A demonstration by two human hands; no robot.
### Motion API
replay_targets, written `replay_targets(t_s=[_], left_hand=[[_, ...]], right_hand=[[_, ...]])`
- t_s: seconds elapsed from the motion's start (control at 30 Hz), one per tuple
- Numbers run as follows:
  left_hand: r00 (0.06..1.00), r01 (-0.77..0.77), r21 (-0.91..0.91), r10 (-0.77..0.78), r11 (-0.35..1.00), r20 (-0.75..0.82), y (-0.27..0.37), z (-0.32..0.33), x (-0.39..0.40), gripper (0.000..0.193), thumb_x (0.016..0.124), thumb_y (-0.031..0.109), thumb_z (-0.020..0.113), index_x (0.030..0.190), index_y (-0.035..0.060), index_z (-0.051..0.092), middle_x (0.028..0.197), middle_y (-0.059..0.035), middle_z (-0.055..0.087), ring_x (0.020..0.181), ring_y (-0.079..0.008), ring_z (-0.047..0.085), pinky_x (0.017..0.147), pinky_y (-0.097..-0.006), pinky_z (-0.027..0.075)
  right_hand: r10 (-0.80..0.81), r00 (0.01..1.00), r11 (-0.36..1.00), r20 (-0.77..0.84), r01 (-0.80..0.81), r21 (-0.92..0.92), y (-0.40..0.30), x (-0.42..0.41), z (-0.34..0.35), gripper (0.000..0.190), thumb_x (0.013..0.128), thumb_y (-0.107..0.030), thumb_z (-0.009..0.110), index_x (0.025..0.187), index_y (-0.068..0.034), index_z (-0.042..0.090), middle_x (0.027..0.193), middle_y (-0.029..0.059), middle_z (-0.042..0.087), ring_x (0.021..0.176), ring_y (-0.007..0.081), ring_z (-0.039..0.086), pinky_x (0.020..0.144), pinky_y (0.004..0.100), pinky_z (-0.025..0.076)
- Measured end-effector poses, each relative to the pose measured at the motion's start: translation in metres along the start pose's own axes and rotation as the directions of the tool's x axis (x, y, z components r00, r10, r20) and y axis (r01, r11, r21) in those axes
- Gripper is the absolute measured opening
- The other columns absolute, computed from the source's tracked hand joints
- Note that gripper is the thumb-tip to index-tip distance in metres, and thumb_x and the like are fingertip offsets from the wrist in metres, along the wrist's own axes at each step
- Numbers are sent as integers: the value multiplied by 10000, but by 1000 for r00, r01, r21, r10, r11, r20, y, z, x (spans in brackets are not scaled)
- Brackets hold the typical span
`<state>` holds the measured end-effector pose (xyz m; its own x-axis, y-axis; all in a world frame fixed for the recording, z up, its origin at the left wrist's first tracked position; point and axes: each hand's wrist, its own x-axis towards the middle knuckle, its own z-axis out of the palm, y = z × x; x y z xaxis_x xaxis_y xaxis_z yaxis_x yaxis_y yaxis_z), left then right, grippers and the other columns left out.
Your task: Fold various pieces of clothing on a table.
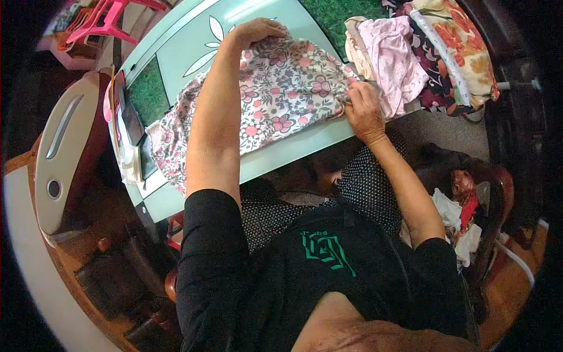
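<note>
A floral cloth garment (281,94), white with pink and grey flowers, lies spread and wrinkled across the glass-topped table (308,141). My left hand (259,31) is at its far edge, fingers bent over the bunched cloth; the thumb is hidden. At the right edge of the garment, my right hand (365,110) pinches a gathered bit of fabric between thumb and fingers. My left forearm crosses over the garment and covers part of it. The garment's left end narrows toward the table's left side.
Right of my right hand lie a folded pink garment (391,61) and a red-flowered cloth (466,48). Small items, including a dark box (132,116), line the table's left edge. A pink plastic stool (110,20) stands beyond. More cloths (462,220) rest at lower right, beside a wooden armrest (501,193).
</note>
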<state>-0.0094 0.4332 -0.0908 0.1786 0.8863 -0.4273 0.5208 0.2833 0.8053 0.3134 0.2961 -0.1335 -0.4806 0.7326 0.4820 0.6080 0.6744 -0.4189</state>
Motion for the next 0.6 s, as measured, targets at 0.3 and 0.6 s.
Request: replay_targets(t_s=[0.3, 0.6], left_hand=[[937, -215, -438, 310, 873, 158, 5, -12, 11, 162, 852, 111, 603, 1010, 95, 635, 931, -26, 627, 854, -113, 599, 747, -267, 493], [998, -38, 510, 8, 859, 61, 30, 9, 34, 382, 830, 166, 653, 1207, 200, 605, 1172, -65, 609, 1070, -233, 567, 907, -414, 445]], right_hand=[[-16, 1000, 1000, -12, 16, 6, 1, 0, 0, 258, 701, -16, 594, 951, 0, 531, 1033, 151, 521, 1038, 354, 518, 929, 447, 414], [0, 1000, 999, -15, 0, 36, -1, 1, -1, 251, 708, -16, 609, 948, -12, 540, 1037, 140, 528, 1027, 345, 529, 916, 437, 421]])
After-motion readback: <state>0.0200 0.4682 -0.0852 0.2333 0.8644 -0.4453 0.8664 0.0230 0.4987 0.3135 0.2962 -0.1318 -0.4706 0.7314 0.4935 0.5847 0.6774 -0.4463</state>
